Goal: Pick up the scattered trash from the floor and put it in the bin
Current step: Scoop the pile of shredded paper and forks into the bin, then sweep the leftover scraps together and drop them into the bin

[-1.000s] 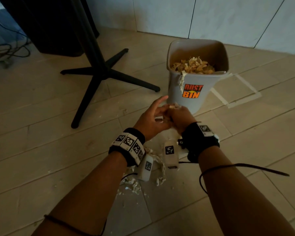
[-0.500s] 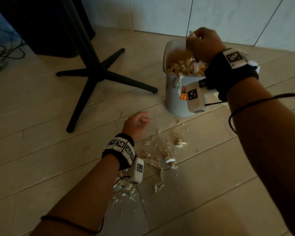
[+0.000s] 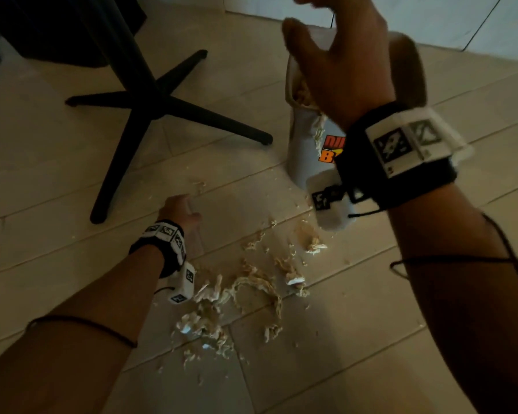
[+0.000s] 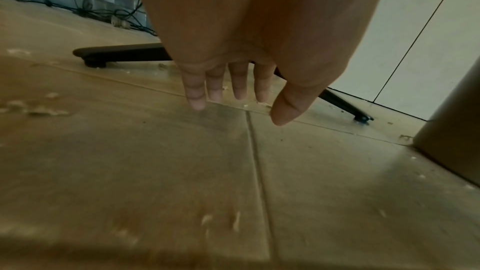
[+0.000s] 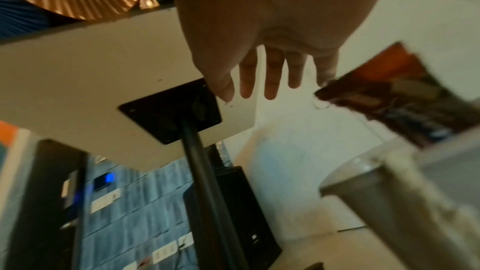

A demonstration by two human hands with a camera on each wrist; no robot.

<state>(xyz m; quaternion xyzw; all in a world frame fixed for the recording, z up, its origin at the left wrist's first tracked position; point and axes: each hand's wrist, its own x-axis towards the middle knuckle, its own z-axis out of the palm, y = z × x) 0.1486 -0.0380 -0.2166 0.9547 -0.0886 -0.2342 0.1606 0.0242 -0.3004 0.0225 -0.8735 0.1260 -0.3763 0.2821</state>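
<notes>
Pale paper scraps [image 3: 245,291] litter the floor [image 3: 57,204] near the bin [image 3: 302,150]; right hand [image 3: 341,64] spread empty above it. Left wrist: left hand [image 4: 233,81] loose, fingers straight, holding nothing. Right wrist: fingers [image 5: 270,81] splayed. I'd scoop scraps together first.

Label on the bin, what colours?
Orange and yellow lettering on the bin label, clearest in the head view.
</notes>
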